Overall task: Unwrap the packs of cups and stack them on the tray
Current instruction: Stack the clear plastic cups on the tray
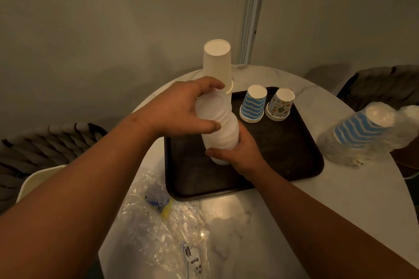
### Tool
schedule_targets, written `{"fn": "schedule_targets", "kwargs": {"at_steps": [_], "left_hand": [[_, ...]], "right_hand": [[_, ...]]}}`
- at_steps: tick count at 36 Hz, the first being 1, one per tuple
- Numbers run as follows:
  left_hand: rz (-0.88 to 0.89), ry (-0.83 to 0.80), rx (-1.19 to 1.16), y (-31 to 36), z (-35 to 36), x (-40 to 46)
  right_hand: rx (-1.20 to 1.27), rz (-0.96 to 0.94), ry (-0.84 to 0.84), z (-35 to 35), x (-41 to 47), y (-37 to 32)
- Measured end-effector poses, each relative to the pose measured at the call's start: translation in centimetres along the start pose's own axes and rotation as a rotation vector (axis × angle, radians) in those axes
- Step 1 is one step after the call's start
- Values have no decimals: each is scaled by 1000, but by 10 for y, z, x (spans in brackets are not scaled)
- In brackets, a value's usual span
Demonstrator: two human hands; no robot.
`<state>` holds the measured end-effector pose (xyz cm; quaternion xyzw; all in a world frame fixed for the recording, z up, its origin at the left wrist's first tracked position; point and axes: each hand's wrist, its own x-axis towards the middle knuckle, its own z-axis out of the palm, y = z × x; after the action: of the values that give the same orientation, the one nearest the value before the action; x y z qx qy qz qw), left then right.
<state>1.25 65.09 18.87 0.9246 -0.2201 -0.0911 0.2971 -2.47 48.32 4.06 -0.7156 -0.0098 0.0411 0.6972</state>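
Note:
A stack of translucent white plastic cups stands upside down over the left part of the dark tray. My left hand grips its top end and my right hand holds its lower end. On the tray's far side stand a short stack of blue wavy-striped cups and a short stack of patterned cups, both upside down. A tall stack of cream paper cups stands at the tray's far left corner. A wrapped pack of blue-striped cups lies to the right of the tray.
Empty clear plastic wrappers with a blue and yellow label lie on the white marble table near me. Woven chairs stand at the left and far right. A wall is close behind the table.

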Motion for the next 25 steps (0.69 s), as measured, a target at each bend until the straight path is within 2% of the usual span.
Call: {"fn": "schedule_targets", "kwargs": {"at_steps": [4, 8, 12, 18, 25], "left_hand": [[-26, 90, -70, -12, -14, -3], [-122, 138, -20, -42, -25, 0], [-195, 83, 64, -75, -17, 12], [-211, -57, 267, -107, 10, 31], [-228, -132, 317, -128, 24, 46]], "right_hand": [[0, -3, 10, 1, 2, 3], [-21, 18, -5, -1, 3, 6], [-27, 30, 1, -2, 3, 10], [-27, 55, 7, -4, 2, 19], [-53, 68, 22, -10, 2, 22]]}}
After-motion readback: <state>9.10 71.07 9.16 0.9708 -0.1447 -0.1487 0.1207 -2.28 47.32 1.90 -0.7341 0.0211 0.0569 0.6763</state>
